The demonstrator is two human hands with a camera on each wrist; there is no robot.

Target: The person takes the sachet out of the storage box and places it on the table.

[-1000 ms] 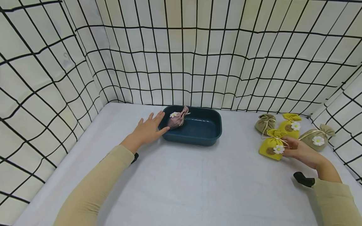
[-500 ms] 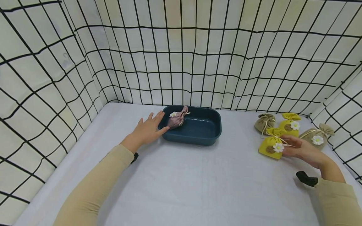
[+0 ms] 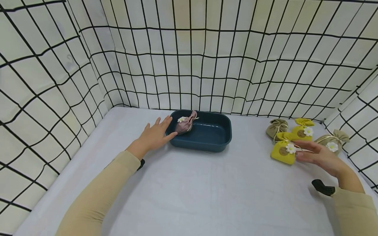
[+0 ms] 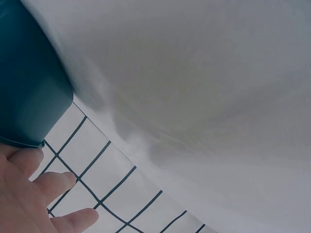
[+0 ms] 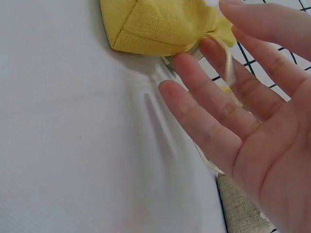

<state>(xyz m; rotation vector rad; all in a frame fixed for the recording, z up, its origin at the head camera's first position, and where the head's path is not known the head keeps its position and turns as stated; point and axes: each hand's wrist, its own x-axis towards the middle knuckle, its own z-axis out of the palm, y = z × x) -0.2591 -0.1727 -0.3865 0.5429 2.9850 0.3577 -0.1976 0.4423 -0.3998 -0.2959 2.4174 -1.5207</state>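
My left hand lies with fingers spread over the left end of a dark teal rectangular dish. In the left wrist view its fingertips show beside the dish rim. A pink drawstring pouch with a white flower lies inside the dish. At the right, my right hand is beside the nearer yellow drawstring pouch, thumb at its flower side. The right wrist view shows relaxed, loosely bent fingers below the yellow pouch, its pale string over one finger.
Behind it stand a second yellow pouch, an olive-brown pouch and a beige pouch with a white flower. A black wire grid encloses the back and sides of the white-covered table.
My right hand has shifted slightly right, its fingers loosening from the nearer yellow pouch, which has turned and moved a little away. My left hand and the dish stay put.
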